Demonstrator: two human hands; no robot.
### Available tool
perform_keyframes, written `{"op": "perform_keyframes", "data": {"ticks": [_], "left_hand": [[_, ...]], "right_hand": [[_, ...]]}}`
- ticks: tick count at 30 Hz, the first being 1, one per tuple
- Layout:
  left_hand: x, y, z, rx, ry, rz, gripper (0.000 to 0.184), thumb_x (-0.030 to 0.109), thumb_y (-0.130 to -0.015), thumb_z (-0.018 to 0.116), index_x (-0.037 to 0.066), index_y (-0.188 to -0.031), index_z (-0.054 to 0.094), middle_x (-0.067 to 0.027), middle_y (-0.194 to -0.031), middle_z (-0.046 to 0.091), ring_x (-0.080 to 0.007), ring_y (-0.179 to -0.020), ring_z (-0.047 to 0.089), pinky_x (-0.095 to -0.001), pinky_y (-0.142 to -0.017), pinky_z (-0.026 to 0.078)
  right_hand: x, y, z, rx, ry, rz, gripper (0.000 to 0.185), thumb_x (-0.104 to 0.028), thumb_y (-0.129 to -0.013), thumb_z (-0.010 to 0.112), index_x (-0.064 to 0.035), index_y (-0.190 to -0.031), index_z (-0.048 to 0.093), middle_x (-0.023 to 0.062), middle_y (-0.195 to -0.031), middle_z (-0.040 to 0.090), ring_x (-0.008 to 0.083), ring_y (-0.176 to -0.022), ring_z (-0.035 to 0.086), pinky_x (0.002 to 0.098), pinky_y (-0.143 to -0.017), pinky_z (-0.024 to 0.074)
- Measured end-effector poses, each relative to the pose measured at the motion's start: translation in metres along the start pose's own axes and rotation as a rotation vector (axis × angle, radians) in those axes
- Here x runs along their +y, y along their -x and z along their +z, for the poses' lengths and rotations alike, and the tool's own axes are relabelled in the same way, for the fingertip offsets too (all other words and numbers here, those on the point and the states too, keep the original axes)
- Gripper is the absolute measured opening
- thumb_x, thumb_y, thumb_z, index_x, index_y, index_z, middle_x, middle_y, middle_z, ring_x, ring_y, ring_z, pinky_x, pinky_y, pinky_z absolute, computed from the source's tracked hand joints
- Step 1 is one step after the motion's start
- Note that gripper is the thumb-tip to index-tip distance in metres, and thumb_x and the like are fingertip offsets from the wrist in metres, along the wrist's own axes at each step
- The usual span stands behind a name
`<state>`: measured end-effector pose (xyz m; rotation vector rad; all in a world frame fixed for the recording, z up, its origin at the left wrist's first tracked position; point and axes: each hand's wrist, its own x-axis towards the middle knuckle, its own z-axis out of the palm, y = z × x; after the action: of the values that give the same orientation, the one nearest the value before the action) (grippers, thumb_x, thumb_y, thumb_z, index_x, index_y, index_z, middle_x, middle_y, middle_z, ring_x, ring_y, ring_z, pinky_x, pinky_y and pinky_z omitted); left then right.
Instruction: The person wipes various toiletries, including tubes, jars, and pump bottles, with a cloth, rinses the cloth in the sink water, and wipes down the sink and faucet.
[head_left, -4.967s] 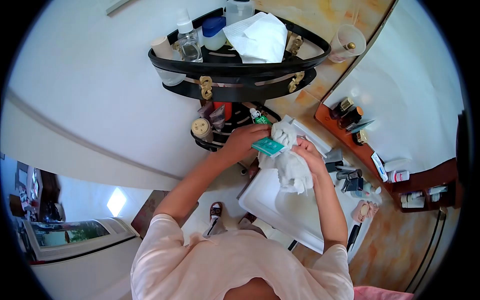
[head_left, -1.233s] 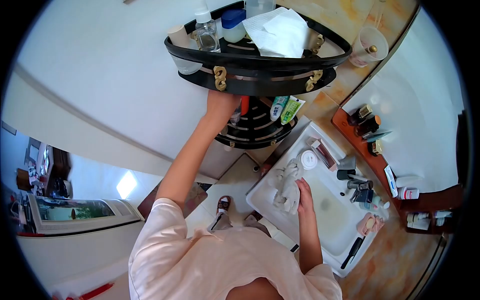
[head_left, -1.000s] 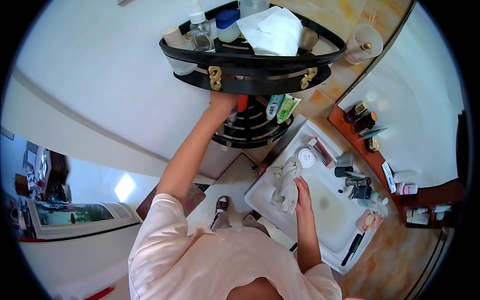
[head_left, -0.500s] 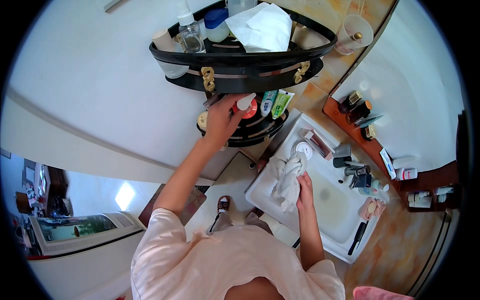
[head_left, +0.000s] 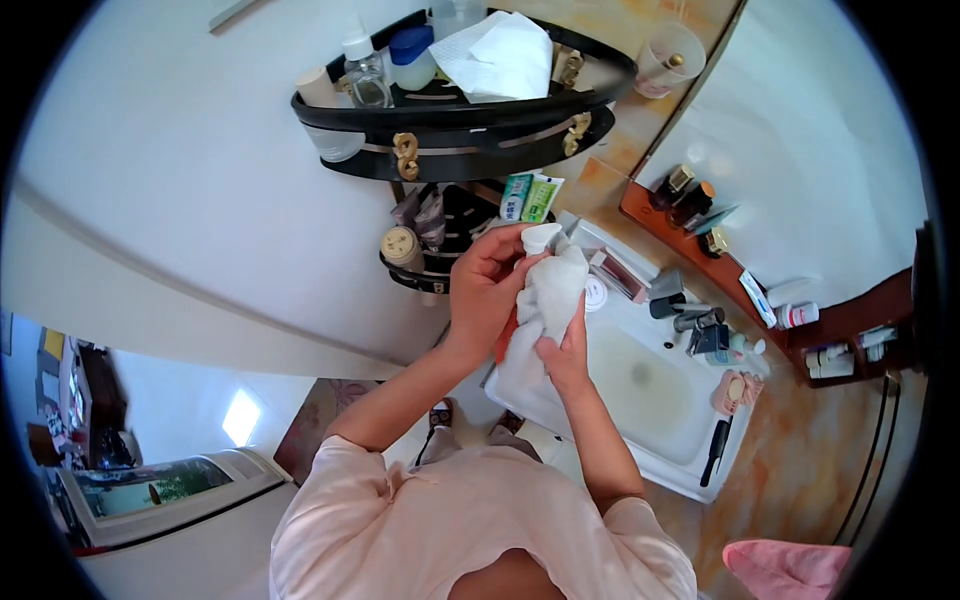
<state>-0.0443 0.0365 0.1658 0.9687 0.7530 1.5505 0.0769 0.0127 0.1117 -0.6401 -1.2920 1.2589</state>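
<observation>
My left hand [head_left: 484, 295] is closed around the upper part of a red pump bottle [head_left: 506, 338], whose white pump top [head_left: 541, 237] pokes out past the fingertips. Most of the bottle is hidden by the hand and by a bunched white cloth [head_left: 552, 290]. My right hand [head_left: 568, 352] grips this cloth and presses it against the bottle's side. Both hands meet in front of my chest, between the lower black corner shelf and the sink.
Above is a black corner shelf [head_left: 450, 115] with bottles and tissues. The lower shelf [head_left: 462, 262] carries toothpaste tubes [head_left: 528, 198] and a jar [head_left: 401, 247]. At right, the white sink [head_left: 607, 450] has toiletries along its rim, below a mirror ledge [head_left: 652, 212] with bottles.
My left hand has taken the red pump bottle off the lower shelf and brought it down toward me. My right hand has raised the cloth from over the sink onto the bottle.
</observation>
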Motion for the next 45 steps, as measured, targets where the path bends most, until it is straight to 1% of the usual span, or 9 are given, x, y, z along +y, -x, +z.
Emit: {"op": "perform_keyframes", "data": {"ticks": [11,14,20,24,25,26,29,36,45], "left_hand": [[-0.041,0.014,0.006,-0.139,-0.399,0.377,0.040,-0.003,-0.085,0.049,0.001,-0.125,0.043,-0.0095,-0.132,0.040,-0.0171,-0.120,0.041,-0.0294,-0.101,0.032],[-0.079,0.050,-0.009,-0.176,-0.262,-0.117,0.053,0.007,-0.081,0.061,0.000,-0.128,0.039,-0.0114,-0.129,0.042,-0.0166,-0.118,0.041,-0.0302,-0.097,0.036],[-0.081,0.066,0.001,-0.446,-0.045,-0.420,0.062,0.011,-0.078,0.067,0.002,-0.131,0.035,-0.0086,-0.123,0.047,-0.0151,-0.113,0.046,-0.0317,-0.096,0.038],[-0.076,0.062,-0.014,-0.423,-0.733,-0.065,0.075,0.013,-0.069,0.073,0.002,-0.132,0.033,-0.0139,-0.117,0.051,-0.0247,-0.104,0.054,-0.0360,-0.088,0.044],[-0.071,0.061,-0.013,-0.409,-0.937,0.077,0.078,0.014,-0.066,0.074,0.001,-0.131,0.033,-0.0159,-0.116,0.052,-0.0277,-0.102,0.054,-0.0375,-0.085,0.045],[-0.069,0.062,-0.012,-0.392,-1.136,0.222,0.081,0.014,-0.064,0.075,0.000,-0.131,0.032,-0.0180,-0.115,0.052,-0.0308,-0.100,0.055,-0.0389,-0.083,0.045],[-0.082,0.070,-0.003,-0.341,-1.143,0.228,0.083,0.017,-0.059,0.075,0.002,-0.130,0.034,-0.0170,-0.102,0.052,-0.0334,-0.087,0.054,-0.0414,-0.076,0.045],[-0.072,0.076,-0.005,-0.489,-1.034,0.008,0.084,0.021,-0.061,0.074,0.002,-0.131,0.031,-0.0232,-0.109,0.054,-0.0376,-0.095,0.055,-0.0417,-0.081,0.045],[-0.069,0.081,-0.022,-0.740,-0.019,-0.536,0.085,0.027,-0.063,0.078,0.006,-0.133,0.033,-0.0105,-0.115,0.054,-0.0198,-0.104,0.054,-0.0349,-0.089,0.042]], "right_hand": [[0.024,0.033,-0.052,0.496,-0.496,0.337,0.051,-0.039,-0.093,0.044,-0.0030,-0.127,0.038,0.0128,-0.115,0.053,0.0228,-0.099,0.056,0.0372,-0.085,0.0465],[0.019,0.033,-0.067,0.593,-0.562,0.253,0.046,-0.037,-0.093,0.043,-0.0025,-0.123,0.043,0.0125,-0.108,0.058,0.0219,-0.090,0.060,0.0375,-0.080,0.0494],[-0.008,0.031,-0.052,0.686,-0.246,0.160,0.042,-0.034,-0.092,0.049,-0.0021,-0.120,0.044,0.0078,-0.103,0.058,0.0157,-0.089,0.058,0.0305,-0.078,0.0464],[-0.019,0.040,-0.068,0.661,-0.620,0.084,0.046,-0.037,-0.095,0.041,-0.0051,-0.128,0.039,0.0098,-0.118,0.051,0.0208,-0.106,0.052,0.0358,-0.092,0.0416],[-0.010,0.049,-0.076,0.376,-0.640,-0.034,0.047,-0.038,-0.095,0.038,-0.0057,-0.130,0.037,0.0100,-0.123,0.048,0.0234,-0.111,0.049,0.0396,-0.096,0.0384],[-0.006,0.053,-0.074,0.668,-0.284,0.224,0.045,-0.032,-0.094,0.045,-0.0045,-0.129,0.038,0.0091,-0.122,0.049,0.0228,-0.110,0.050,0.0384,-0.096,0.0400],[-0.028,0.032,-0.038,0.625,-0.062,0.149,0.043,-0.016,-0.086,0.060,-0.0013,-0.122,0.042,0.0095,-0.110,0.055,0.0179,-0.098,0.055,0.0322,-0.086,0.0459],[-0.021,0.027,-0.048,0.678,-0.199,0.171,0.038,-0.022,-0.088,0.059,0.0007,-0.116,0.047,0.0087,-0.101,0.058,0.0151,-0.087,0.058,0.0288,-0.077,0.0483],[0.010,0.055,-0.076,0.598,-0.464,0.236,0.035,-0.036,-0.093,0.048,-0.0068,-0.113,0.049,0.0042,-0.096,0.059,0.0131,-0.080,0.059,0.0288,-0.070,0.0502]]}}
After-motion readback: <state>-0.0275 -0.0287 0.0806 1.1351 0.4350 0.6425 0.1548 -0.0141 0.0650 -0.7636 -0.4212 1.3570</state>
